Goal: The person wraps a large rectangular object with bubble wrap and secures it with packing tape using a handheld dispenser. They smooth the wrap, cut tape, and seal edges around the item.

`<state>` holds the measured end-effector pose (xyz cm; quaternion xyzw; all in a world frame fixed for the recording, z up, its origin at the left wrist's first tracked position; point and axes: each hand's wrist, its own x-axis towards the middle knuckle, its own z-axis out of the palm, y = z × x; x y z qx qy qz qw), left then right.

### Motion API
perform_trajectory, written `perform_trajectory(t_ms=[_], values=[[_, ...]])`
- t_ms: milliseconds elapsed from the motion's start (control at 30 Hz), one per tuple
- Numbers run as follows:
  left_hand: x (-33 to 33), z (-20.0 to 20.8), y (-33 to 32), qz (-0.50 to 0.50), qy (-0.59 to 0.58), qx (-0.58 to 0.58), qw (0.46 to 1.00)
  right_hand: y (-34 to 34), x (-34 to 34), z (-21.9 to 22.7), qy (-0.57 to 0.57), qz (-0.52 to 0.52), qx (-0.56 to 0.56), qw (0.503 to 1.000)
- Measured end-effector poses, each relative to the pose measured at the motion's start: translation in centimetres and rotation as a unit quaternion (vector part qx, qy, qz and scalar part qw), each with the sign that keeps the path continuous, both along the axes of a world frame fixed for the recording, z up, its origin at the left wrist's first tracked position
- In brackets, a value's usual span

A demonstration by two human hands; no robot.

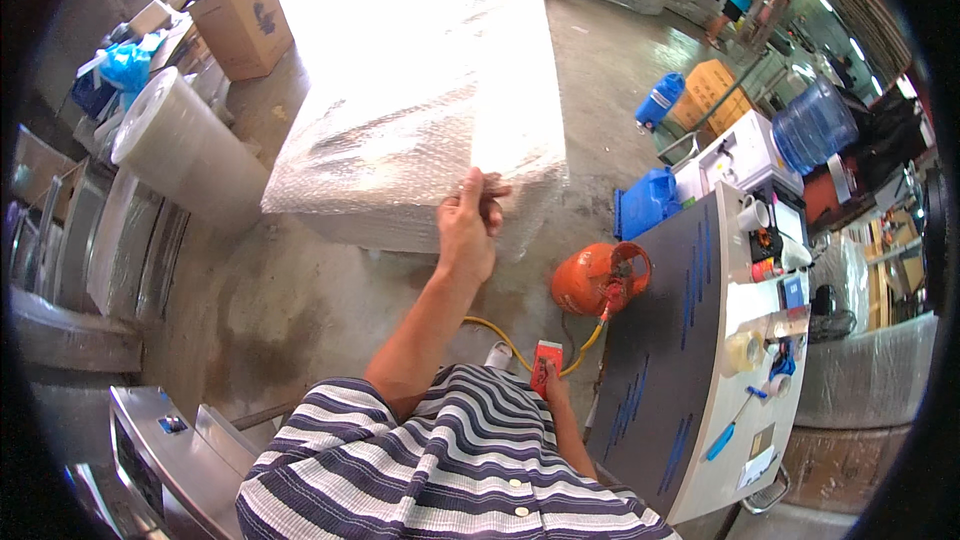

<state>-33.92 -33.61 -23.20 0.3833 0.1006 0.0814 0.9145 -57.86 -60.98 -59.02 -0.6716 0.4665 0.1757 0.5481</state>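
A large box-like item covered in bubble wrap point(400, 150) stands in front of me, its far part washed out by glare. My left hand point(468, 225) reaches over its near edge with fingers closed, pinching the bubble wrap there. Low by my right side, my right hand point(548, 380) grips a red handheld gas heat gun point(547, 355), partly hidden by the fingers. A yellow hose point(590, 348) runs beside it to an orange gas cylinder point(585, 278) standing on the floor to the right.
A workbench point(740, 340) with tape rolls, a mug and tools lines the right side. Beyond it are a blue jerrycan point(650, 202) and a water bottle point(815, 125). A plastic wrap roll point(185, 145) and a cardboard box point(240, 20) stand left. Another person point(742, 0) is far right.
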Motion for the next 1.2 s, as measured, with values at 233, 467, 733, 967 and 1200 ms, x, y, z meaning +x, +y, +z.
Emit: perform_trajectory(t_ms=[233, 467, 733, 967, 1200], values=[[-2.7, -0.9, 3.7, -0.065, 0.020, 0.002, 0.998, 0.2, 0.3, -1.5, -0.012, -0.024, 0.077, 0.997], [-5.0, -6.4, 18.5, 0.085, 0.087, -0.067, 0.990, 0.9, 1.5, -0.7, 0.068, 0.044, 0.023, 0.996], [-3.1, -11.0, 27.5, 0.012, 0.027, -0.082, 0.996, 11.9, 6.4, 6.9, -0.081, -0.069, 0.037, 0.994], [-3.9, -12.5, 29.5, -0.116, 0.068, -0.011, 0.991, 24.6, 2.2, 8.9, -0.084, -0.121, 0.076, 0.986], [-5.8, -11.0, 36.5, -0.235, 0.019, -0.014, 0.972, 34.2, 1.5, 11.1, -0.171, -0.111, 0.107, 0.973]])
